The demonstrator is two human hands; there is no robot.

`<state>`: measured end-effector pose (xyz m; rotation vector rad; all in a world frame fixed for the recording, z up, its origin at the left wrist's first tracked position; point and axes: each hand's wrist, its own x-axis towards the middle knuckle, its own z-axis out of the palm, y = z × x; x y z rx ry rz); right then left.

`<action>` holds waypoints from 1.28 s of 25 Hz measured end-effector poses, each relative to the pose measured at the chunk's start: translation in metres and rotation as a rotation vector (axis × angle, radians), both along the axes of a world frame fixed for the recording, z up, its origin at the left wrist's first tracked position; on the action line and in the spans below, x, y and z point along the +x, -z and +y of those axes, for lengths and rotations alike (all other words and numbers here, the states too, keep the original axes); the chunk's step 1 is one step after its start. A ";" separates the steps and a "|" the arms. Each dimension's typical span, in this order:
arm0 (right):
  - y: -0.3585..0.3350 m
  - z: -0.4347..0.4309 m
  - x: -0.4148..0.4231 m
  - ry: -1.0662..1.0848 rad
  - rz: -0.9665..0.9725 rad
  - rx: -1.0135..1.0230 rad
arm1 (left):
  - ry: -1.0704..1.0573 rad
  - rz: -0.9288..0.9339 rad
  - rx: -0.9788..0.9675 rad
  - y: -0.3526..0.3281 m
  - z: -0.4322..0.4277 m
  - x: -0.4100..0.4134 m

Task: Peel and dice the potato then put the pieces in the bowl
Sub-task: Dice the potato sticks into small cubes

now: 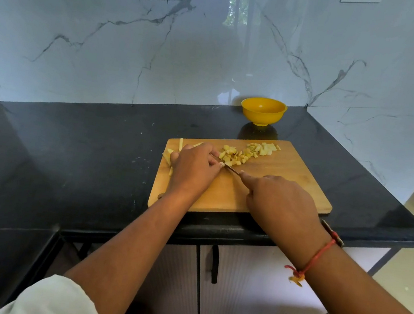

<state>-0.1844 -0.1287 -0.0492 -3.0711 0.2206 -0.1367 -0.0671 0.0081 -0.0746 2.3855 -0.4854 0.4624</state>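
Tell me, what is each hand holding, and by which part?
The right hand grips a knife by its handle, hidden inside. The left hand pins potato strips to the board with its fingers.

pale yellow diced pieces (238, 155) of peeled potato lay in a loose band across the far part of the wooden cutting board (277, 183), reaching toward its far right corner. uncut strips (181, 144) lay at the board's left edge, held under the left hand (193, 165), the knife (233, 170) at their cut end. the yellow bowl (263, 111) stood upright on the counter (93, 153) just beyond the board.
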 end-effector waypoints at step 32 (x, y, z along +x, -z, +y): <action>-0.003 -0.002 -0.003 0.026 -0.100 0.055 | -0.037 0.011 -0.008 -0.004 0.003 -0.004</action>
